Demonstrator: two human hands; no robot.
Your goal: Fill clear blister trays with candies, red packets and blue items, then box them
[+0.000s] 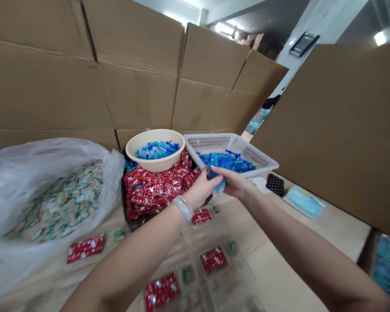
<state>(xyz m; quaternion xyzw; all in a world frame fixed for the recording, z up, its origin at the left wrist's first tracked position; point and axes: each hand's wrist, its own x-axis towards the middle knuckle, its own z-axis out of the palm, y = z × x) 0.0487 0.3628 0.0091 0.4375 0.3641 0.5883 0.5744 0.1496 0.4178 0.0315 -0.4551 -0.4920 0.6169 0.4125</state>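
My left hand [200, 187], with a pale bangle on its wrist, and my right hand [233, 182] meet in front of the white basket [263, 159]. Between them they pinch small blue translucent plastic pieces [218, 184], partly hidden by my fingers. More long, narrow blue pieces [230, 161] lie in the basket. Under my arms, clear plastic trays [227, 286] hold red patterned packets [213, 259] and small green packets [188, 274]. A black bin heaped with red packets [152, 188] stands just left of my left hand.
A cream bowl [130, 151] of blue pieces sits on the red packets. To the left is a plastic bag [55, 151] of small green packets. A black phone-like object [275, 184] and a blue mask [304, 201] lie at right. Cardboard walls [139, 95] enclose the table.
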